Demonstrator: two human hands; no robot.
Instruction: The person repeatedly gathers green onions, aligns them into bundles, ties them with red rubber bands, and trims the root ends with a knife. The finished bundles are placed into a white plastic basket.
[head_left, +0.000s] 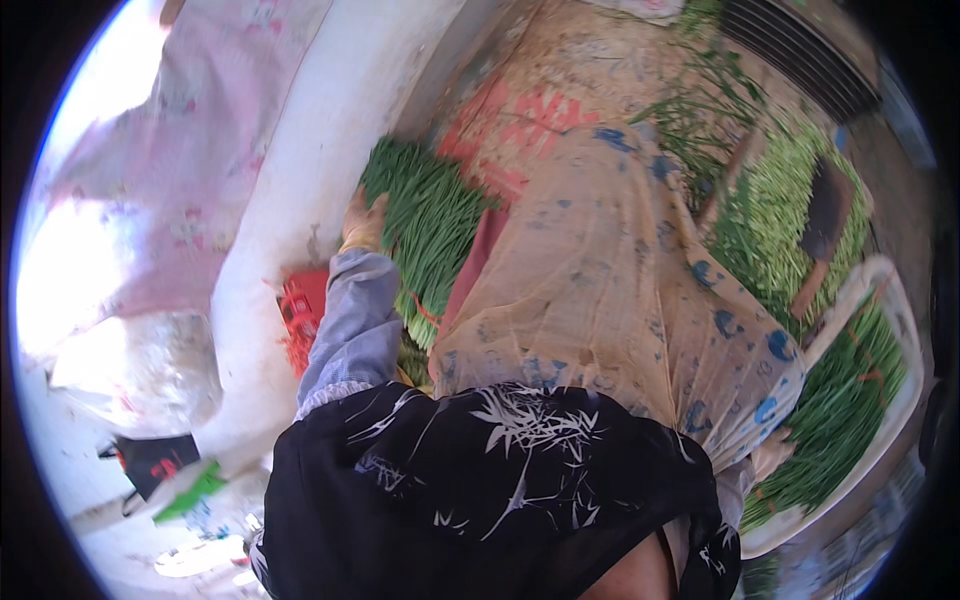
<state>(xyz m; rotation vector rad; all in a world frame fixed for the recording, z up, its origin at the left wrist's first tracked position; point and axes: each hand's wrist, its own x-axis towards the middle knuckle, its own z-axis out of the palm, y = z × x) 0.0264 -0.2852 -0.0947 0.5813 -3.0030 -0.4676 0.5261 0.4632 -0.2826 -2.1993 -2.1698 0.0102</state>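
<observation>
My left hand (364, 222) rests against the left edge of a large heap of long green leafy stalks (427, 217), fingers somewhat apart. An orange-red tie shows near the pale lower ends of that heap. On the right, my right hand (772, 452) lies at the near edge of more green stalks (844, 405), which sit in a white plastic basket (911, 360) with orange ties among them. Part of this hand is hidden by the apron, and its grip is unclear. A tan apron with blue prints (585, 262) covers my lap.
A cleaver-like blade with a wooden handle (811, 289) lies on chopped pale green stalks (772, 202) at the right. Loose stalks (697, 97) are on the floor beyond. A red packet (304, 307) lies by my left sleeve, beside a white wall (277, 195). A dark slatted object (799, 56) stands top right.
</observation>
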